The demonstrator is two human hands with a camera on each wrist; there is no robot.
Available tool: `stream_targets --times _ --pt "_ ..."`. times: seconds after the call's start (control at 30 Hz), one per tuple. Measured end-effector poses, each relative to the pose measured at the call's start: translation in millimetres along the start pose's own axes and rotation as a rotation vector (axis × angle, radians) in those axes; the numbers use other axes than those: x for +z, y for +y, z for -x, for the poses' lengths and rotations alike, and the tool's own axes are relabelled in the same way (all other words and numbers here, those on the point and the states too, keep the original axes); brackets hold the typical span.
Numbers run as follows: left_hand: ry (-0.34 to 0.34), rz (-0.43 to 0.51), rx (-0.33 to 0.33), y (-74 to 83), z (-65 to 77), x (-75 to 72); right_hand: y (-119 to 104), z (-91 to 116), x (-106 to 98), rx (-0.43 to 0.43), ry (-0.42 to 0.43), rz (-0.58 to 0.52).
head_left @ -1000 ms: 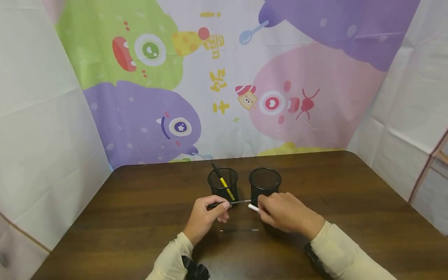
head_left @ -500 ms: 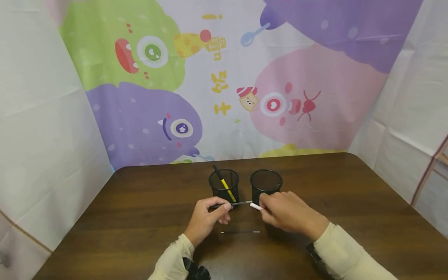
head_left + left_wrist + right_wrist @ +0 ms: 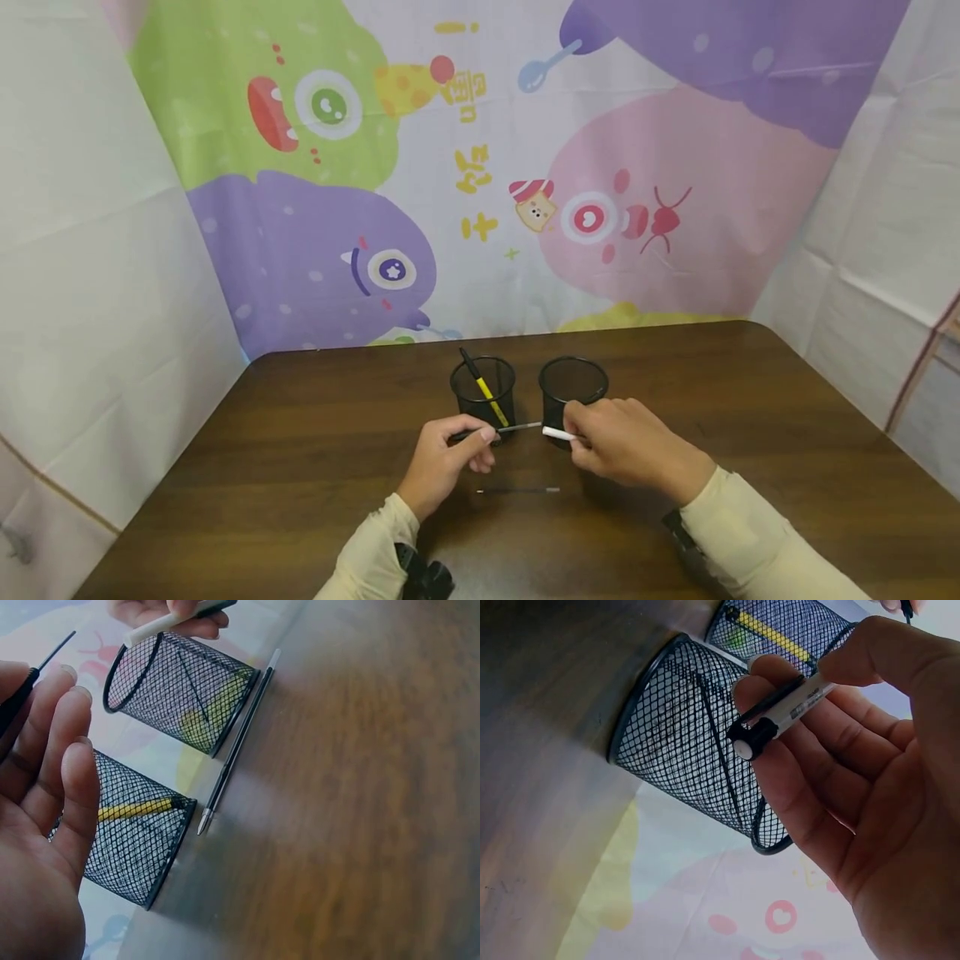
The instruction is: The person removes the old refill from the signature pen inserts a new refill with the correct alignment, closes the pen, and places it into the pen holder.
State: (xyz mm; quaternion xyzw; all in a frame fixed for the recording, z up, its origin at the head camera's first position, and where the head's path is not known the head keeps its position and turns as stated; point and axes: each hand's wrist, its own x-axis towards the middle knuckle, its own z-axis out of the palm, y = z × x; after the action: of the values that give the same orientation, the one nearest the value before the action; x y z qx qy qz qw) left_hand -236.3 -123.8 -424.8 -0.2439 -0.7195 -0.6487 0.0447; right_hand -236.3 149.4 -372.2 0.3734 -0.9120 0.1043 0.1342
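My left hand [image 3: 442,462] pinches a black pen section [image 3: 16,701] between thumb and index finger. A thin rod [image 3: 523,427] sticks out of it toward the right. My right hand [image 3: 626,440] pinches a white pen barrel [image 3: 558,433] with a black clip [image 3: 769,705] and black end. The barrel's free end points left, right by the rod's tip in the head view. On the table below lies a pen refill [image 3: 517,490], dark with a metal tip, touched by neither hand.
Two black mesh pen holders stand just beyond the hands. The left holder [image 3: 471,408] contains a yellow-and-black pen [image 3: 487,393], leaning; the right holder [image 3: 552,407] is partly covered by my right hand. A cartoon-printed cloth [image 3: 495,283] hangs behind the wooden table [image 3: 337,417].
The white barrel has turned from a slant to nearly level, its end now close to line with the rod. My right hand has risen slightly; the left keeps its pinch.
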Motion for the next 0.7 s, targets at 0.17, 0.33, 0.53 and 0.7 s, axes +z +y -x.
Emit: stream_targets --times 0.17,0.33,0.53,0.7 --pt "0.005 0.001 0.004 -0.5 -0.6 0.0 1.4 0.1 -0.9 -0.009 0.017 -0.003" --pt "0.014 0.005 0.004 0.2 0.7 -0.1 -0.3 -0.6 -0.8 -0.01 0.03 -0.01" --pt "0.024 0.008 0.01 -0.1 1.8 0.3 -0.3 -1.2 -2.2 -0.003 0.071 0.02" --pt "0.032 0.014 0.016 -0.1 1.4 0.3 -1.3 -1.7 -4.4 -0.001 0.097 0.029"
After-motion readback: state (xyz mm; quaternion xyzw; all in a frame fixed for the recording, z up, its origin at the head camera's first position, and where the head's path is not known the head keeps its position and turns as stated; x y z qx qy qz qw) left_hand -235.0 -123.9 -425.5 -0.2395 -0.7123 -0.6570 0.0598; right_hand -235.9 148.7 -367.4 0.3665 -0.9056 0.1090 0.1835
